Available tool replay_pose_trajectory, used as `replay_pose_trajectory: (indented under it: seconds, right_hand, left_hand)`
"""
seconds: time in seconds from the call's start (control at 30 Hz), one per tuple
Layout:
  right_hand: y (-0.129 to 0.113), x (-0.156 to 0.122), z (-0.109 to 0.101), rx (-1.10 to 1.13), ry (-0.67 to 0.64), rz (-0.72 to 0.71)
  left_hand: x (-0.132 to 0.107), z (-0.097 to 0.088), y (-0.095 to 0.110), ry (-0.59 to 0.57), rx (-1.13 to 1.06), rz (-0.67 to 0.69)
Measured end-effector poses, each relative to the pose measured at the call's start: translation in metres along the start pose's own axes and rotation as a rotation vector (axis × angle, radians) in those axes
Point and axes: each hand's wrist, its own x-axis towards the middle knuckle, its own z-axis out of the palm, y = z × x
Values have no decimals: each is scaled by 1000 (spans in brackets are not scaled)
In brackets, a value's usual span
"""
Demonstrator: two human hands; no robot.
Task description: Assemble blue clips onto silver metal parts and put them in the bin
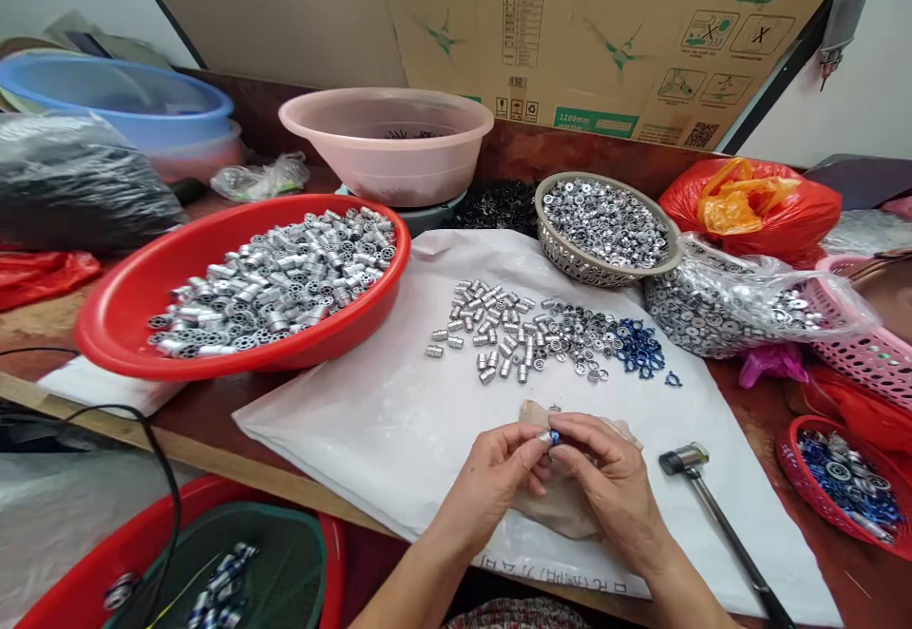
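Observation:
My left hand pinches a small silver metal cylinder between thumb and fingers. The fingertips of my right hand close on a small blue ring at the cylinder's end. Both hands meet over a beige cloth bundle on the white sheet. Beyond them lie loose silver cylinders, small silver discs and a pile of blue rings. To the right of my hands rests a hammer.
A red basin heaped with silver cylinders stands left. Behind are a pink basin and a basket of small metal parts. A clear bag and a small red basket sit right. Another red tub is below the table edge.

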Motion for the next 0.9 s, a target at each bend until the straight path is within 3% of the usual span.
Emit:
replay_pose_trajectory:
  seconds: [0.07,0.13,0.23,0.33,0.43,0.57,0.67,0.73,0.8,0.9]
  right_hand:
    - [0,-2,-2,49,-40,46]
    - [0,-5,-9,108,-126,71]
    - [-2,-6,-19,129,-227,15]
    - [-6,-6,-20,-2,-200,-128]
    - [-9,-8,-13,-140,-80,-247]
    - [-7,-10,-4,-209,16,-258]
    - [-5,-9,-6,-139,9,-173]
    - [-7,-5,-11,-38,-106,-108]
    - [-11,4,-17,69,-330,-60]
    - [-12,34,-17,47,-626,-75]
  left_hand:
    - [-3,0,-3,-37,-148,-81]
    - [-3,-3,-6,-154,-257,-170]
    - [-1,-8,-8,-272,-303,-260]
    - [0,-2,-9,-127,-311,-190]
    - [-2,9,-9,20,-367,-106]
    - [-4,14,-6,26,-250,-21]
    - [-2,6,-6,-69,-231,-75]
    - [-1,-3,-9,-175,-319,-192]
    - [-1,-12,-13,-239,-392,-288]
    - [-3,-18,-17,-174,-484,-297]
